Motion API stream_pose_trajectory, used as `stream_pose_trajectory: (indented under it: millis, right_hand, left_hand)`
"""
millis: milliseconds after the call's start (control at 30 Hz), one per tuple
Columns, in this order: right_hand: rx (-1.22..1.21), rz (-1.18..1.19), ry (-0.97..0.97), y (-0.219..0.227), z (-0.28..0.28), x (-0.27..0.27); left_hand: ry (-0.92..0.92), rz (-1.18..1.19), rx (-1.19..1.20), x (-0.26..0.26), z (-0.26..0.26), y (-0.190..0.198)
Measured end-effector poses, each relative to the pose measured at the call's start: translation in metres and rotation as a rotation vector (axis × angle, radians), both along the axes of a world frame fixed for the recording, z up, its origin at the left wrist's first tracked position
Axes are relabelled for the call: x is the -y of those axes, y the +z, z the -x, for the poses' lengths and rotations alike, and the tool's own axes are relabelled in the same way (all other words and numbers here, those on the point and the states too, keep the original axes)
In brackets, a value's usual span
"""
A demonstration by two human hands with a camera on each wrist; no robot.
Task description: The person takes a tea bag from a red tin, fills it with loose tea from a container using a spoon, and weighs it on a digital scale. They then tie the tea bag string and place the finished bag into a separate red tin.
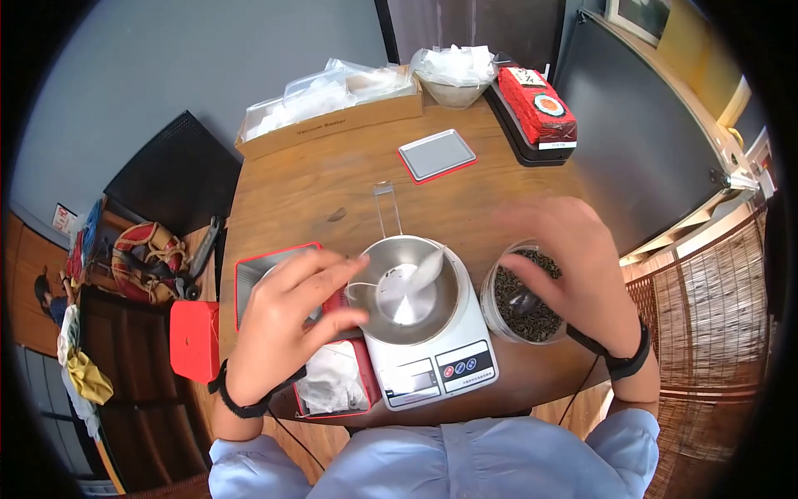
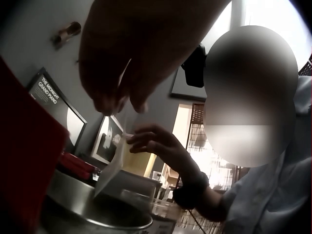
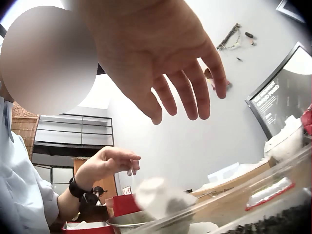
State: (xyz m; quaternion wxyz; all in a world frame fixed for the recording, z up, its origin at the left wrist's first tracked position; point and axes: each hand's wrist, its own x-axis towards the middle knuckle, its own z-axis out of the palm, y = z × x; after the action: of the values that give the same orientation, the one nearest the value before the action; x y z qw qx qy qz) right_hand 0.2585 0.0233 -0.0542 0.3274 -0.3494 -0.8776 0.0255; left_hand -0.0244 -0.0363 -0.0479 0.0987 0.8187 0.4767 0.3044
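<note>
In the head view, my left hand [image 1: 287, 316] is at the left rim of a steel pot [image 1: 445, 320]. Its fingers hold the string of a white tea bag [image 1: 428, 270], which hangs tilted over the pot. In the left wrist view, the tea bag [image 2: 114, 165] hangs below the fingers. The pot stands on a white kitchen scale [image 1: 407, 378]. My right hand [image 1: 573, 266] is raised over a clear jar [image 1: 489, 312] of dark dried tea leaves [image 1: 540, 324]; its fingers [image 3: 195, 92] are spread and hold nothing. A dark spoon [image 1: 524, 301] lies on the leaves.
A red tin [image 1: 366, 391] of white bags stands left of the scale, with another red-rimmed tin [image 1: 249, 287] behind. A red lid [image 1: 195, 337] lies farther left. Behind are a grey tray [image 1: 436, 155], a cardboard box [image 1: 332, 129], a bowl [image 1: 453, 93] and a red package [image 1: 536, 108].
</note>
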Motion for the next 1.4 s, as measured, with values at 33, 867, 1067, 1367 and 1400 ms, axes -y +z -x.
stream_pose_trajectory:
  millis: [33,867,1067,1367,1400]
  right_hand:
    - [0.000,0.005,0.004,-0.002,-0.005,0.000]
    - [-0.116,0.206,-0.087,-0.016,-0.039,0.021]
    - [-0.161,0.257,-0.137,-0.020,-0.044,0.020]
    - [-0.131,0.360,-0.114,-0.031,-0.023,0.024]
    - [-0.093,0.311,-0.066,-0.032,-0.017,0.025]
  left_hand:
    - [0.004,0.005,0.000,0.001,0.002,0.002]
    - [-0.067,0.130,-0.588,0.002,-0.001,0.011]
    - [0.208,0.019,-0.543,0.030,0.056,0.032]
    - [-0.002,0.310,-0.412,0.020,0.093,-0.022]
    - [-0.031,0.404,-0.413,0.016,0.092,-0.023]
